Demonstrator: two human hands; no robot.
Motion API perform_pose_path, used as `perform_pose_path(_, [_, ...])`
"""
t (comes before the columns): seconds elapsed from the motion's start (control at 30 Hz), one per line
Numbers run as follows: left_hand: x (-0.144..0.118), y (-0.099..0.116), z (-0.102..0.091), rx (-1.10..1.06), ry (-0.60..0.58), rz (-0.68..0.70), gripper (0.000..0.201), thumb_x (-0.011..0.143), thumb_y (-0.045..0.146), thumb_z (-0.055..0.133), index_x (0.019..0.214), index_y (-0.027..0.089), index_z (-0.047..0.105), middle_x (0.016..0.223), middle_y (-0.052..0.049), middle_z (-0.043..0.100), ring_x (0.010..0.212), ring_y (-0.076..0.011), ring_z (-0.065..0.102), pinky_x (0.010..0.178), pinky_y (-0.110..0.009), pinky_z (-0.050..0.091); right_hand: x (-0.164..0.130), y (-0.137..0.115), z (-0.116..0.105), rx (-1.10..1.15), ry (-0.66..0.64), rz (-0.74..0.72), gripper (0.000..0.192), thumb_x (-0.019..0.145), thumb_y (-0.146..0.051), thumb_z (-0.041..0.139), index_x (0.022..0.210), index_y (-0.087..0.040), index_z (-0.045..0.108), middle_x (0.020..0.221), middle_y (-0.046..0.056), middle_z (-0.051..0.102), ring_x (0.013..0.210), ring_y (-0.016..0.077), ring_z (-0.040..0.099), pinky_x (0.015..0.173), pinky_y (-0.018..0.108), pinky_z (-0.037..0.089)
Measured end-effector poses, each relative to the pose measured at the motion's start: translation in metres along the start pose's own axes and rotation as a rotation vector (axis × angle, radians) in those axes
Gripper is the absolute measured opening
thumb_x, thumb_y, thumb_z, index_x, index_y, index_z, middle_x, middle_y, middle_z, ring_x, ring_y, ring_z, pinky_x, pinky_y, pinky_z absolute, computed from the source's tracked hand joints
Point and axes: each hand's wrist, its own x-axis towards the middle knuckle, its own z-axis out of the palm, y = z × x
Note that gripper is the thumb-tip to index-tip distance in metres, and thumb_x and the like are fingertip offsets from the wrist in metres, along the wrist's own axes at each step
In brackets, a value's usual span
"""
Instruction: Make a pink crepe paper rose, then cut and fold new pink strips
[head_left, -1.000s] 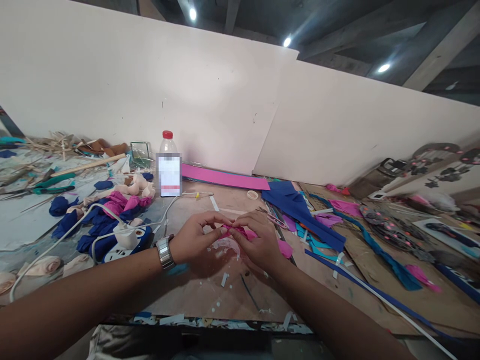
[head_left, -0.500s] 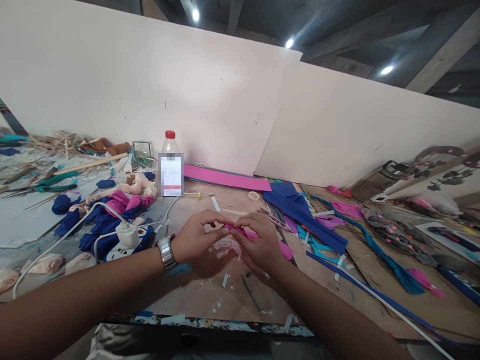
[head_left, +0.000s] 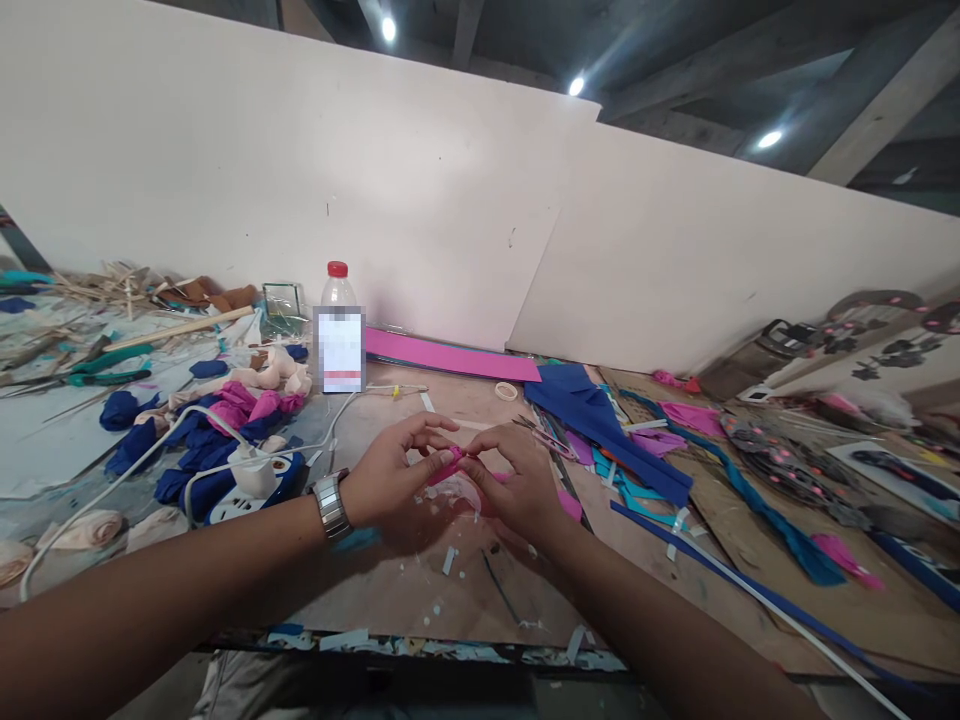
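Observation:
A bunched pink strip (head_left: 454, 457), like crepe paper or cloth, is pinched between my two hands above the middle of the table. My left hand (head_left: 401, 468), with a metal watch (head_left: 332, 505) on its wrist, closes thumb and finger on the strip from the left. From the right, my right hand (head_left: 519, 482) pinches it with thumb and forefinger. More pink material (head_left: 570, 505) shows past the right hand; whether it joins the held piece is hidden. Below the hands lies a translucent whitish patch (head_left: 461, 492). Scissors (head_left: 551, 437) rest just beyond my right hand.
On the left are a power strip (head_left: 287, 490) with a white cable, rolled blue and pink pieces (head_left: 244, 408) and pliers (head_left: 112, 375). A bottle (head_left: 338, 285), long pink strip (head_left: 450, 354), tape ring (head_left: 506, 391) and blue strips (head_left: 607, 430) lie further back.
The fingers of my left hand have lifted and spread a little, while both thumbs and forefingers stay on the pink strip. The view has shifted very slightly.

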Motion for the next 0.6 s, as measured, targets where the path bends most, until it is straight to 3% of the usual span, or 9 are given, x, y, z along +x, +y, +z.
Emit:
perform_pose_path(0.37, [-0.0017,0.0045,-0.0001,0.035,-0.076,0.013,0.042,0.091,0.036,0.068,0.128,0.018,0.058,0.107,-0.010,0.077,0.098,-0.0229,0.071,0.087,-0.035,0.053,0.0002,0.0013,0.0009,0.023,-0.009,-0.009,0.016,0.090,-0.039,0.072,0.088,-0.025,0.068,0.087,0.001,0.073,0.087,0.0212,0.065,0.084,0.038,0.044])
perform_pose_path(0.6, [-0.0019,-0.0042,0.0000,0.022,-0.027,0.079,0.036,0.097,0.038,0.058,0.128,0.019,0.055,0.103,-0.009,0.072,0.093,-0.0187,0.068,0.081,-0.031,0.051,-0.0016,0.0001,0.0013,0.009,0.019,0.007,0.013,0.090,-0.035,0.074,0.085,-0.024,0.067,0.084,0.001,0.072,0.084,0.0210,0.063,0.083,0.038,0.044])
